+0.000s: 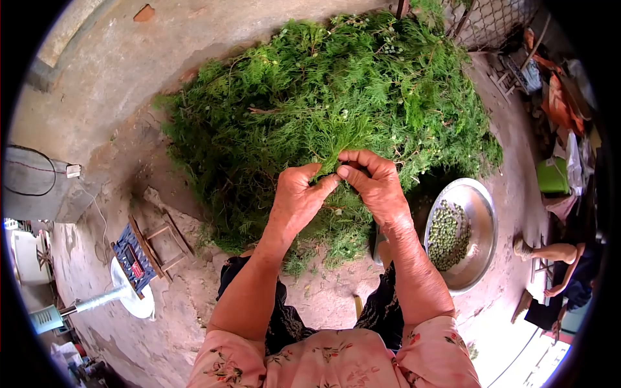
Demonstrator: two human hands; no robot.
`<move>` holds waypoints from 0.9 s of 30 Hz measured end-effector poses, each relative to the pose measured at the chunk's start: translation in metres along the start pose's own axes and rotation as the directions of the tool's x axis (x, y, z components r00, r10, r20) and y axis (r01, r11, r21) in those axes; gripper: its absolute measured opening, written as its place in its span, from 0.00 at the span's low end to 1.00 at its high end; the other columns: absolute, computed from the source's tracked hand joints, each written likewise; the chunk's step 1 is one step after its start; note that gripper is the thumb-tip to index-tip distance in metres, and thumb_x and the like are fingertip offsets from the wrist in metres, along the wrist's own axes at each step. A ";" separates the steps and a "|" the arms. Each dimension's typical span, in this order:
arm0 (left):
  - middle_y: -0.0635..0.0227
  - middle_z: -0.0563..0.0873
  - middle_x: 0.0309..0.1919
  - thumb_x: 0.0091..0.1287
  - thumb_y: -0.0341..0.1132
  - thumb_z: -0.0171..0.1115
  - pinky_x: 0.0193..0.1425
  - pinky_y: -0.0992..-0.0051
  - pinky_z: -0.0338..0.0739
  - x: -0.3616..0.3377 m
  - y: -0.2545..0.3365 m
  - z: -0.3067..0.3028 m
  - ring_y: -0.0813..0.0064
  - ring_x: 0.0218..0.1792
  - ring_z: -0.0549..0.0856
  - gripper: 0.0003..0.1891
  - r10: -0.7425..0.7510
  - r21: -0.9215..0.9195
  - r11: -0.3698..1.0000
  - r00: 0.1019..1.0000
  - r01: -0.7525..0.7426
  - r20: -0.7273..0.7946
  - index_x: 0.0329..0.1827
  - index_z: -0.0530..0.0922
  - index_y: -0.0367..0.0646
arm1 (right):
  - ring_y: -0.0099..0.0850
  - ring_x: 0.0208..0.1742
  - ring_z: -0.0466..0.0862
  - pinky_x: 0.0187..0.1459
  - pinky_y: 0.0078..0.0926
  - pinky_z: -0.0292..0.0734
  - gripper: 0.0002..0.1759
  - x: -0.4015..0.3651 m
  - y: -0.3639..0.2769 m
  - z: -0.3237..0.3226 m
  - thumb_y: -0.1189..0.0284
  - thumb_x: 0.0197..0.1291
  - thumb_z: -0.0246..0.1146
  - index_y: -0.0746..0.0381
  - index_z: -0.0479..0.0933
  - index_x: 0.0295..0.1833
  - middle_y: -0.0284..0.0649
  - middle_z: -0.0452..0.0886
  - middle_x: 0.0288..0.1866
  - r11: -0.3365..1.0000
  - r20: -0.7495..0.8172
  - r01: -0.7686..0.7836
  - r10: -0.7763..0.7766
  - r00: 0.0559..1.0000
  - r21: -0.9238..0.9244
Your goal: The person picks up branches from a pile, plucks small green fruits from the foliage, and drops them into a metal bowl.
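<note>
In the middle of the head view, my left hand (299, 196) pinches the stem of a green sprig (343, 142) between thumb and fingers. Close against it, my right hand (376, 187) has its thumb and bent forefinger pressed together at the base of the same sprig. The two thumb tips nearly touch. Beyond both hands spreads a large heap of feathery green branches (259, 116), with small pale round fruits on some of them. A wide metal basin (477, 236) rests on the ground to the right, partly filled with small green fruits (446, 236).
At the left are a small wooden stool (171, 246) with a patterned top and a white-based stand fan (132, 291). Another person (563, 255) sits at the far right. Bags and a green container (552, 176) lie at the right wall.
</note>
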State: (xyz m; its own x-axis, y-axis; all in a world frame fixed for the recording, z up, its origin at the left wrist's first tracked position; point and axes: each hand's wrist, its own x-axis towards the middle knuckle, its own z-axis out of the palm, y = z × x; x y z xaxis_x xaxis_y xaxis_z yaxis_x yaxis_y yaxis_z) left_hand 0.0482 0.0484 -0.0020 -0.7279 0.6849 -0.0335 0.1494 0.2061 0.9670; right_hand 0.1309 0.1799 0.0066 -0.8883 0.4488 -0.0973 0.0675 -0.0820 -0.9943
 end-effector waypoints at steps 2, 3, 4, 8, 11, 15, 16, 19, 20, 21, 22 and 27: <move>0.75 0.81 0.23 0.59 0.31 0.63 0.29 0.82 0.70 -0.001 -0.003 -0.001 0.87 0.25 0.75 0.09 0.010 0.006 1.000 1.000 -0.010 0.006 0.39 0.81 0.37 | 0.17 0.33 0.74 0.36 0.16 0.72 0.11 -0.001 0.001 0.002 0.75 0.55 0.64 0.69 0.78 0.43 0.33 0.79 0.32 0.998 0.010 0.009 -0.009 1.000 0.058; 0.74 0.81 0.23 0.59 0.32 0.63 0.28 0.82 0.70 -0.002 -0.004 -0.001 0.86 0.25 0.76 0.09 0.022 0.012 1.000 1.000 -0.022 0.014 0.39 0.81 0.37 | 0.17 0.33 0.74 0.35 0.16 0.71 0.11 -0.001 0.002 0.002 0.75 0.56 0.64 0.69 0.78 0.43 0.33 0.79 0.31 0.998 -0.001 0.021 -0.021 1.000 0.065; 0.74 0.81 0.23 0.59 0.32 0.63 0.28 0.82 0.70 -0.002 -0.003 -0.001 0.86 0.25 0.76 0.09 0.022 0.013 1.000 1.000 -0.022 0.014 0.39 0.81 0.37 | 0.16 0.32 0.74 0.34 0.15 0.71 0.10 -0.002 0.004 0.003 0.75 0.56 0.64 0.69 0.77 0.43 0.32 0.79 0.31 0.997 -0.012 0.035 -0.034 0.999 0.073; 0.72 0.81 0.22 0.57 0.32 0.64 0.29 0.81 0.70 -0.006 0.011 0.000 0.84 0.24 0.76 0.09 -0.074 -0.303 0.950 0.997 0.079 0.026 0.36 0.81 0.36 | 0.17 0.32 0.75 0.33 0.15 0.71 0.10 -0.002 0.009 0.003 0.73 0.57 0.63 0.67 0.77 0.42 0.32 0.79 0.30 0.969 0.027 0.002 -0.009 1.000 0.247; 0.72 0.82 0.23 0.57 0.31 0.64 0.31 0.81 0.70 -0.004 0.012 0.002 0.84 0.25 0.77 0.08 -0.116 -0.442 0.889 0.992 0.121 0.038 0.37 0.82 0.35 | 0.19 0.31 0.76 0.33 0.15 0.72 0.09 -0.005 -0.002 -0.001 0.70 0.59 0.61 0.64 0.77 0.42 0.32 0.80 0.30 0.859 0.049 -0.312 0.320 0.946 0.406; 0.70 0.84 0.30 0.59 0.29 0.62 0.37 0.81 0.72 0.001 0.009 0.008 0.82 0.31 0.79 0.08 -0.161 -0.680 0.726 0.987 0.104 -0.021 0.39 0.82 0.37 | 0.22 0.31 0.76 0.26 0.20 0.68 0.12 -0.005 -0.008 0.004 0.66 0.55 0.64 0.63 0.76 0.40 0.34 0.79 0.36 0.791 -0.026 -0.190 0.252 0.967 0.582; 0.71 0.83 0.33 0.61 0.29 0.61 0.40 0.81 0.72 0.002 0.010 0.012 0.82 0.34 0.79 0.08 -0.143 -0.689 0.725 0.981 0.012 -0.134 0.42 0.81 0.38 | 0.23 0.32 0.76 0.26 0.20 0.68 0.12 -0.002 -0.004 -0.005 0.67 0.55 0.63 0.63 0.75 0.41 0.36 0.79 0.37 0.774 0.032 -0.183 0.206 0.978 0.606; 0.73 0.83 0.35 0.62 0.31 0.61 0.42 0.81 0.72 0.004 0.001 0.007 0.83 0.36 0.78 0.09 -0.156 -0.640 0.768 0.971 0.005 -0.180 0.44 0.80 0.38 | 0.28 0.34 0.76 0.28 0.23 0.69 0.12 0.003 0.001 -0.017 0.72 0.53 0.60 0.63 0.73 0.44 0.39 0.77 0.40 0.675 0.053 -0.122 0.122 0.991 0.728; 0.73 0.82 0.37 0.63 0.33 0.60 0.43 0.80 0.71 0.005 0.001 0.007 0.83 0.37 0.77 0.10 -0.145 -0.630 0.776 0.966 -0.023 -0.213 0.45 0.79 0.38 | 0.27 0.32 0.76 0.26 0.22 0.69 0.11 0.003 0.005 -0.021 0.72 0.55 0.60 0.63 0.73 0.43 0.39 0.77 0.38 0.664 0.059 -0.127 0.125 0.990 0.737; 0.73 0.82 0.37 0.63 0.33 0.60 0.43 0.80 0.71 0.005 -0.001 0.006 0.83 0.37 0.77 0.10 -0.145 -0.630 0.776 0.966 -0.022 -0.212 0.45 0.79 0.38 | 0.26 0.30 0.76 0.24 0.21 0.68 0.10 0.004 0.011 -0.025 0.72 0.57 0.60 0.64 0.74 0.43 0.38 0.77 0.37 0.653 0.065 -0.133 0.127 0.990 0.746; 0.73 0.82 0.37 0.63 0.33 0.60 0.43 0.79 0.70 0.006 -0.004 0.004 0.83 0.37 0.77 0.10 -0.155 -0.626 0.779 0.961 -0.025 -0.230 0.44 0.79 0.39 | 0.26 0.30 0.76 0.24 0.21 0.68 0.10 0.004 0.016 -0.027 0.72 0.57 0.60 0.64 0.74 0.43 0.38 0.77 0.37 0.653 0.065 -0.133 0.127 0.990 0.746; 0.73 0.81 0.36 0.63 0.33 0.61 0.43 0.78 0.68 0.007 0.002 0.003 0.83 0.36 0.75 0.10 -0.195 -0.664 0.747 0.947 -0.026 -0.256 0.44 0.78 0.39 | 0.19 0.20 0.74 0.17 0.14 0.66 0.09 -0.001 0.005 -0.017 0.74 0.58 0.61 0.67 0.76 0.42 0.32 0.77 0.26 0.903 0.049 -0.329 0.329 0.943 0.278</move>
State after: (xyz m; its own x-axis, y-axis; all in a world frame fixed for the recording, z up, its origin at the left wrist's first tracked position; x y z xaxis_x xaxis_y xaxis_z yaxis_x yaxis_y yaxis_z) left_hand 0.0452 0.0552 -0.0013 -0.8897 0.4293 -0.1552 -0.3137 -0.3280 0.8911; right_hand 0.1398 0.1937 0.0010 -0.8377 0.3532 -0.4166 0.2267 -0.4690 -0.8536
